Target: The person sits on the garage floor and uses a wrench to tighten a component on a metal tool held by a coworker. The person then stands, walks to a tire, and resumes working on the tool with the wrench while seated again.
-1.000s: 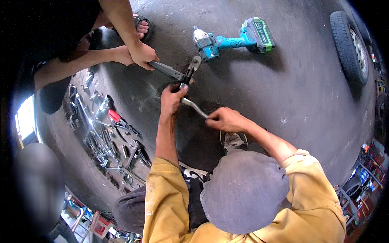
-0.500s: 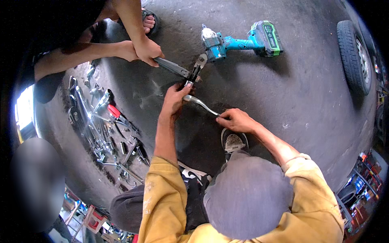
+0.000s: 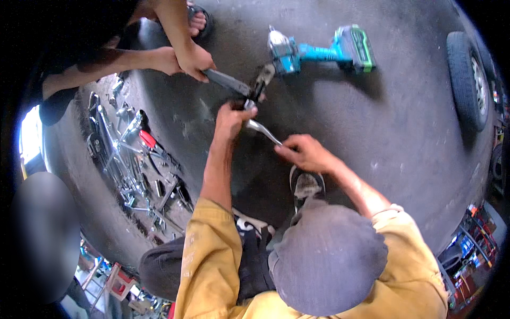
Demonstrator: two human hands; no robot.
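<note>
My left hand [image 3: 231,119] grips the head end of a silver wrench [image 3: 263,129], just below a small metal linkage piece [image 3: 264,80]. My right hand [image 3: 302,153] is closed on the wrench's far end, lower right. Another person's hands [image 3: 194,61] hold a dark steel bar [image 3: 228,81] that runs to the linkage. How the pieces join under my fingers is too small to tell. A teal cordless impact wrench [image 3: 313,52] with a battery lies on the floor just above.
Scattered hand tools [image 3: 125,154], one red-handled [image 3: 147,139], lie at left beside the other person's legs. A wheel with tyre [image 3: 462,80] stands at right. My shoe [image 3: 307,183] is below my right hand. Shelves of tools and clutter [image 3: 467,244] line the lower right rim.
My right hand and the wrench's end have shifted slightly upward. The linkage and the other person's bar sit a little higher in view. Both grips are kept.
</note>
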